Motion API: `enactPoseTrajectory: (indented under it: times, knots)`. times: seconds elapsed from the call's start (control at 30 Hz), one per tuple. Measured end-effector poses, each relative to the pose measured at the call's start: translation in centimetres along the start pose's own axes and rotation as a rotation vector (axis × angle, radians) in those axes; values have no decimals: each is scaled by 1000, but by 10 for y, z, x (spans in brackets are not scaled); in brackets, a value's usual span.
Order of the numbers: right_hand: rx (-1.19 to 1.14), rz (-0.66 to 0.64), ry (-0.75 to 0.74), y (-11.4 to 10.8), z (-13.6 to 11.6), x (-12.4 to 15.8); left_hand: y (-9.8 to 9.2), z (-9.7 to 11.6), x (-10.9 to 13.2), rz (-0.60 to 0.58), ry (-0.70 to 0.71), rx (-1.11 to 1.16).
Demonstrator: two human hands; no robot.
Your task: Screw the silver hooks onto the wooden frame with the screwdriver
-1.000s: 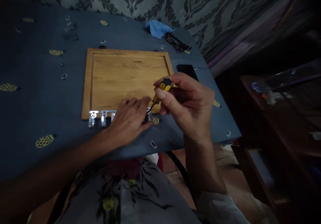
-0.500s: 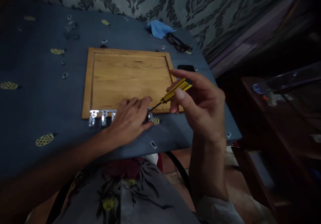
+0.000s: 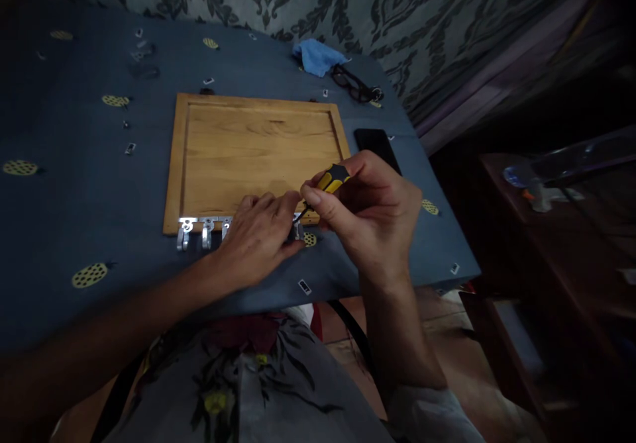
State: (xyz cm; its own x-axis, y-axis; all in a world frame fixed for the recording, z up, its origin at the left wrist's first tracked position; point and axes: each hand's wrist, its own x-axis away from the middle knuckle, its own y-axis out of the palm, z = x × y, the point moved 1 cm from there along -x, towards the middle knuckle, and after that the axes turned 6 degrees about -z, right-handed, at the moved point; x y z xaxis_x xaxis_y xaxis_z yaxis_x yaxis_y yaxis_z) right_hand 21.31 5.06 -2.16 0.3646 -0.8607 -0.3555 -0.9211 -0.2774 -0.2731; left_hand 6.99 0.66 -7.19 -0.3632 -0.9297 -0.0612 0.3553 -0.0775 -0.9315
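Along one wooden board (image 3: pixel 258 151), the left hand (image 3: pixel 259 236), grip unclear, covers one hook rail (image 3: pixel 199 220); the right hand (image 3: pixel 380 214) clamps one screwdriver (image 3: pixel 334 177).

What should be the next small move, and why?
Perhaps a small twist of the screwdriver by the right hand. It holds the handle, and the tip sits near the right end of the metal hook rack. The left hand lies across the rack and wooden board, which may steady them.

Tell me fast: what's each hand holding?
Left hand: over the silver metal hook rail; grip unclear.
Right hand: closed on the yellow-and-black screwdriver.
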Motion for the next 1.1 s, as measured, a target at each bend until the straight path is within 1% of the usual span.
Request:
enactPoseTrajectory:
  times: [0.17, 0.3, 0.37, 0.43, 0.53, 0.63, 0.8, 0.9, 1.1]
  knots:
    - [34, -20, -24, 4, 1, -1, 0, 1, 0, -16, -5, -6]
    - [24, -41, -17, -2, 0, -1, -1, 0, 0, -15, 1, 0]
    - [7, -84, -1, -8, -2, -1, -1, 0, 0, -15, -9, 8]
    - [-23, -158, 1, -15, -3, 0, -2, 0, 0, -18, -20, 21]
    - [-59, -236, -35, -23, -4, 3, -3, 1, 0, -28, -29, 55]
    - [-44, -222, -78, -24, -3, 4, -4, 1, -1, -26, -38, 68]
    - [7, -180, -89, -13, -2, 1, -3, 1, -1, -24, -30, 46]
    - [13, -182, -91, -8, -2, -2, -3, 1, -1, -33, -24, 40]
    - [47, -187, -97, -10, -3, -3, -4, 1, -1, -33, -15, 33]
